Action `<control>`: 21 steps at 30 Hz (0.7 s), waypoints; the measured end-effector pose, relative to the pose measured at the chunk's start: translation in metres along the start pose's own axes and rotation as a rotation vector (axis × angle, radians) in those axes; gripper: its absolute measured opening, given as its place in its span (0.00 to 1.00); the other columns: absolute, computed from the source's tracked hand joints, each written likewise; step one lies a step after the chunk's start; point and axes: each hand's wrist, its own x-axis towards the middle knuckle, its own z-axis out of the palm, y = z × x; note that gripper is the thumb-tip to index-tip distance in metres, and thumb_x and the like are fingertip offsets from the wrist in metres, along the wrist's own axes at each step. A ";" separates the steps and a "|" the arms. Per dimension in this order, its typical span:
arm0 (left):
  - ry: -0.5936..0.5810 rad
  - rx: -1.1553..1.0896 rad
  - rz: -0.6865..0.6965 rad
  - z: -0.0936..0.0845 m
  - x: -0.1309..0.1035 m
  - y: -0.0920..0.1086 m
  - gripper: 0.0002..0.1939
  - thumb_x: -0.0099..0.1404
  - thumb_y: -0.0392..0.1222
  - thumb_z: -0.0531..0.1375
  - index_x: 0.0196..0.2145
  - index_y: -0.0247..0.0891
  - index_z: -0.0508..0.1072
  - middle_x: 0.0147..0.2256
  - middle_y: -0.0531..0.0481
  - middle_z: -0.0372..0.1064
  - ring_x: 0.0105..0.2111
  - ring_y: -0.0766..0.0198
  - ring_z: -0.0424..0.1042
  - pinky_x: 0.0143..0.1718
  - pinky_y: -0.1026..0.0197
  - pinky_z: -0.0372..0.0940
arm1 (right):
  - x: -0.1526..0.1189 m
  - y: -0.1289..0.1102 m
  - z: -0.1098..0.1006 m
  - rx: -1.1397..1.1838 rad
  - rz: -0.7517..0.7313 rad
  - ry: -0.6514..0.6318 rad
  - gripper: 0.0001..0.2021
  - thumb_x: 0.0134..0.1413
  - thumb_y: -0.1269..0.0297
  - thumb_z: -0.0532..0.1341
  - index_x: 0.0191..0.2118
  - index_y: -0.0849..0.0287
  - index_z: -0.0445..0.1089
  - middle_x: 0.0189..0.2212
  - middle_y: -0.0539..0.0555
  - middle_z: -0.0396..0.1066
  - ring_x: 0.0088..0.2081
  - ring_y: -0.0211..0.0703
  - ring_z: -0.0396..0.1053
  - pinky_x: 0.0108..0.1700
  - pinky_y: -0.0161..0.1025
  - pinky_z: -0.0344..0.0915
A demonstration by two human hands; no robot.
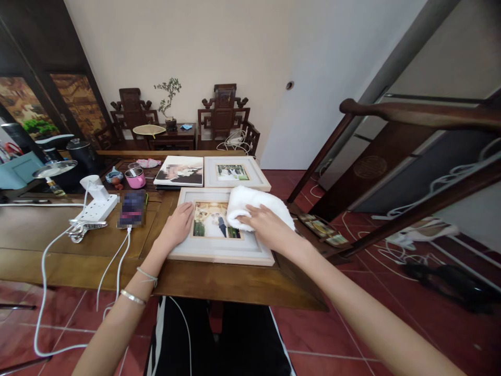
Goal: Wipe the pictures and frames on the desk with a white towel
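A white-bordered photo frame (219, 254) lies flat on the wooden table in front of me, a couple's picture showing under its glass. My left hand (179, 224) rests on the frame's left side, fingers stretched out and flat. A folded white towel (256, 201) covers the frame's upper right part. Gripping that towel, my right hand (266, 222) presses it onto the frame; part of its fingers sinks into the cloth. Just behind lie a second photo frame (256, 175) and a photo album (180, 172) with a picture on its cover.
Left on the table (23, 240) are a power strip (99, 209), a phone (132, 209) on a white cable, a pink cup (135, 179) and a black kettle (80, 152). A wooden chair (376, 156) stands at the right. Cables hang over the table's front edge.
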 end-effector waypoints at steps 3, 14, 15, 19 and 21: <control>-0.004 0.004 -0.009 0.001 0.000 0.000 0.22 0.70 0.40 0.44 0.58 0.32 0.62 0.60 0.38 0.58 0.61 0.55 0.55 0.60 0.47 0.55 | -0.030 -0.018 -0.015 0.071 -0.027 -0.053 0.32 0.39 0.87 0.51 0.52 0.63 0.70 0.50 0.65 0.70 0.58 0.55 0.60 0.57 0.51 0.57; -0.043 0.038 0.006 0.001 -0.001 0.002 0.21 0.70 0.39 0.44 0.57 0.33 0.63 0.61 0.40 0.57 0.63 0.55 0.52 0.62 0.48 0.53 | -0.027 -0.012 0.016 0.096 0.031 0.091 0.33 0.39 0.85 0.51 0.56 0.65 0.66 0.57 0.67 0.62 0.61 0.57 0.54 0.61 0.53 0.51; -0.045 0.042 0.007 0.000 -0.001 0.002 0.21 0.70 0.39 0.44 0.57 0.32 0.63 0.61 0.40 0.57 0.63 0.55 0.52 0.62 0.48 0.53 | -0.015 -0.005 0.018 0.092 0.044 0.110 0.32 0.40 0.84 0.51 0.56 0.66 0.66 0.57 0.68 0.62 0.61 0.57 0.55 0.61 0.53 0.51; -0.048 0.047 0.011 -0.001 -0.001 0.001 0.21 0.70 0.40 0.44 0.57 0.31 0.63 0.61 0.39 0.57 0.62 0.55 0.52 0.61 0.47 0.53 | 0.029 0.018 0.021 0.062 0.124 0.169 0.31 0.44 0.84 0.50 0.57 0.66 0.64 0.55 0.67 0.64 0.58 0.55 0.59 0.58 0.49 0.54; -0.036 0.039 0.014 -0.001 -0.001 0.000 0.21 0.70 0.40 0.44 0.57 0.31 0.64 0.60 0.39 0.58 0.62 0.55 0.53 0.61 0.47 0.54 | 0.042 0.024 0.022 0.049 0.136 0.175 0.31 0.44 0.84 0.50 0.57 0.66 0.63 0.53 0.66 0.65 0.58 0.55 0.59 0.58 0.49 0.53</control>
